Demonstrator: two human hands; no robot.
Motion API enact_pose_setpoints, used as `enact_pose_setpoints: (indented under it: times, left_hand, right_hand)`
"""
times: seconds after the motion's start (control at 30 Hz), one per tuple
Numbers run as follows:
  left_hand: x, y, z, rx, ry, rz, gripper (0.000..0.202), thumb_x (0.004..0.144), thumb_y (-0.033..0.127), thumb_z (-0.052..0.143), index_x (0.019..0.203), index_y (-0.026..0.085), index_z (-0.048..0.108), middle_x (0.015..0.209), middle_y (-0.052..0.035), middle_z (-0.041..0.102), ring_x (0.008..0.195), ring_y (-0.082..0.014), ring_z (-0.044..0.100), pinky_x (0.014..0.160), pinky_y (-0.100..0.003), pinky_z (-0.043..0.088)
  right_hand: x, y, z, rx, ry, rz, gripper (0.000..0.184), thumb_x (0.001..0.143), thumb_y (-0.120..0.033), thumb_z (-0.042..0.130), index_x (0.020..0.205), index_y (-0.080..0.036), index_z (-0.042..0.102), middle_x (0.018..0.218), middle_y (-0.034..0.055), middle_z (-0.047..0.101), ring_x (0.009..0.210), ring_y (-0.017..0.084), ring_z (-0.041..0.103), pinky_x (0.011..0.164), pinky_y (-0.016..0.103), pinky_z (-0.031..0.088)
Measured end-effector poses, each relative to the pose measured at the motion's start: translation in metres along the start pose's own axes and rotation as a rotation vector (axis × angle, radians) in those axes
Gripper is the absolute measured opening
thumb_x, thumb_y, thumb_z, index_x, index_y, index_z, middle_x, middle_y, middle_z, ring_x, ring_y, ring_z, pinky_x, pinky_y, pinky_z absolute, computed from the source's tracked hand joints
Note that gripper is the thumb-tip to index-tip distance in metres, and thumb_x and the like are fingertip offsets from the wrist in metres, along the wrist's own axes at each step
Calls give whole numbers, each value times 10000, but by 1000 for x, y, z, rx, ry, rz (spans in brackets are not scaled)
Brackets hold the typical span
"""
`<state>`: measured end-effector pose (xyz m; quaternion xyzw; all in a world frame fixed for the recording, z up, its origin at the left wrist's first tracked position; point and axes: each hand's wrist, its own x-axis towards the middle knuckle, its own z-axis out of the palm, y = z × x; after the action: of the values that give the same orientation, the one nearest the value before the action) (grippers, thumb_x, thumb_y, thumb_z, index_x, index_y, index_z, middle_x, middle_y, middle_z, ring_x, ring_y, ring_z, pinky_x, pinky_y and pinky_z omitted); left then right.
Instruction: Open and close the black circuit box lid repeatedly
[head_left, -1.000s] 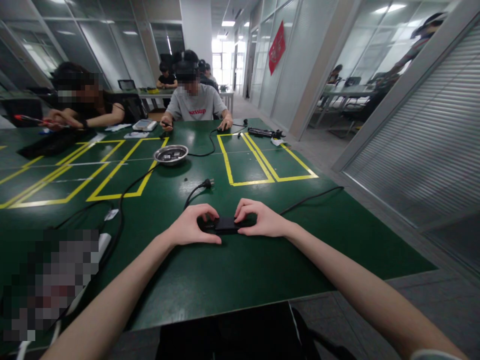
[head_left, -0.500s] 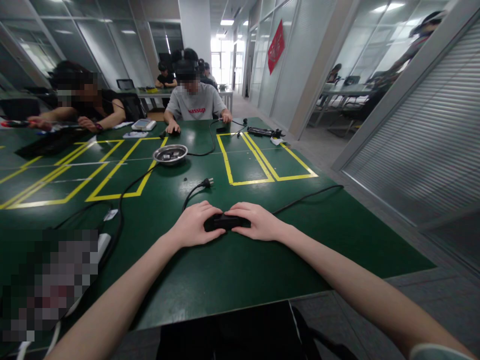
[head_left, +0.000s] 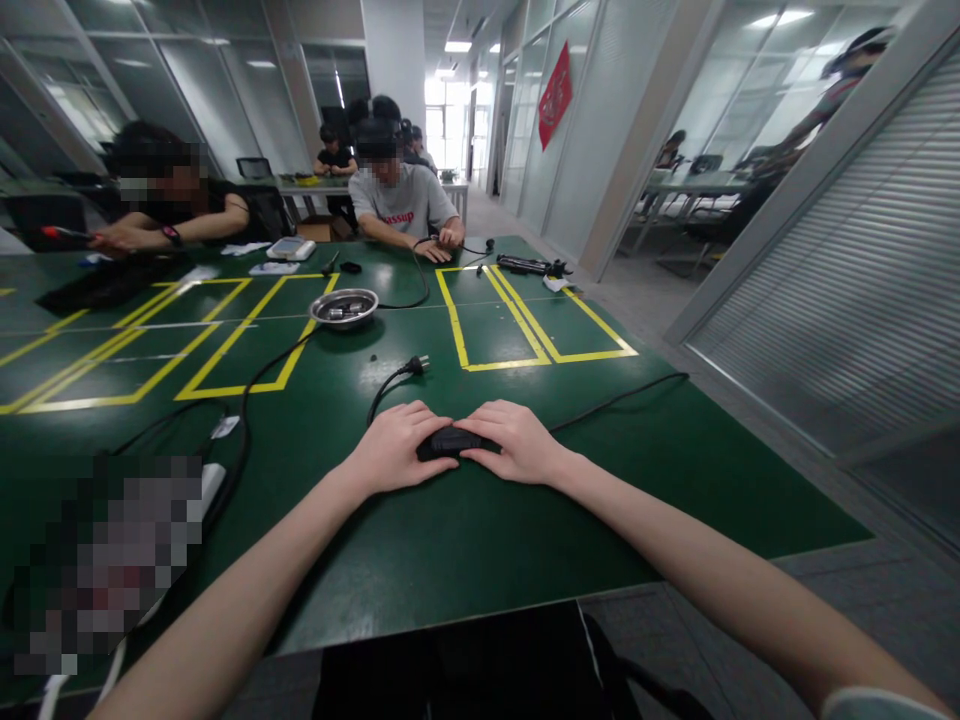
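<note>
"One black block (head_left: 456, 441), low at or just over the green table (head_left: 420, 560), contact unclear. Who has it?"

"The left hand (head_left: 397, 447) has its left end, fingers above and thumb below, nearly closed; the right hand (head_left: 525, 445) grips the other end likewise."

"How would you hold it?"

"Evenly, I'd say: wrists level, thumbs low, light pressure from each end so it doesn't twist."

"Anything around?"

"A plug (head_left: 415, 367) near, beyond the left hand; a metal bowl (head_left: 345, 323) farther off."

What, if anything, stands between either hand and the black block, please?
Nothing visible does: the left hand and right hand already grip the block at its two ends. The nearby plug lies beyond them, out of the way.
</note>
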<state>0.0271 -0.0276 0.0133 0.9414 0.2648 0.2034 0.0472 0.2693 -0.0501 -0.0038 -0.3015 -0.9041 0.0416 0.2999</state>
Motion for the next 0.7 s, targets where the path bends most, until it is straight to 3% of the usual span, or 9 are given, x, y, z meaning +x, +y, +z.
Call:
enact_pose_setpoints:
  times: [0.17, 0.37, 0.57, 0.7]
  left_hand:
    - [1, 0, 0, 26, -38, -3, 352, 988, 473, 559, 1020, 164, 727, 884, -96, 714, 839, -230, 643, 769, -334, 509]
    - [1, 3, 1, -9, -5, 25, 384, 982, 478, 571, 1156, 163, 704, 982, -109, 735, 896, -244, 656, 810, -350, 516]
    - [0, 3, -1, -1, -21, -40, 328, 985, 446, 563, 1086, 181, 729, 910, -95, 722, 840, -225, 652, 797, -338, 517]
    - [1, 3, -3, -49, -24, -63, 413, 962, 518, 571, 1130, 168, 709, 963, -103, 725, 872, -241, 653, 800, -347, 513]
  right_hand:
    - [0, 3, 2, 97, 32, -26, 279, 947, -305, 655, 1190, -172, 688, 1068, 132, 751, 946, 248, 702, 831, 383, 573]
    - [0, 1, 0, 113, 43, 30, 224, 902, -296, 711, 1081, -162, 718, 966, 113, 747, 870, 237, 696, 790, 367, 567]
    - [0, 4, 0, 130, 8, 115, 269, 869, -308, 752, 1102, -184, 700, 1011, 95, 747, 917, 234, 702, 816, 354, 565]
    - [1, 4, -3, 33, 1, 35, 148, 920, -286, 663, 1013, -173, 682, 912, 96, 710, 852, 237, 664, 749, 353, 550]
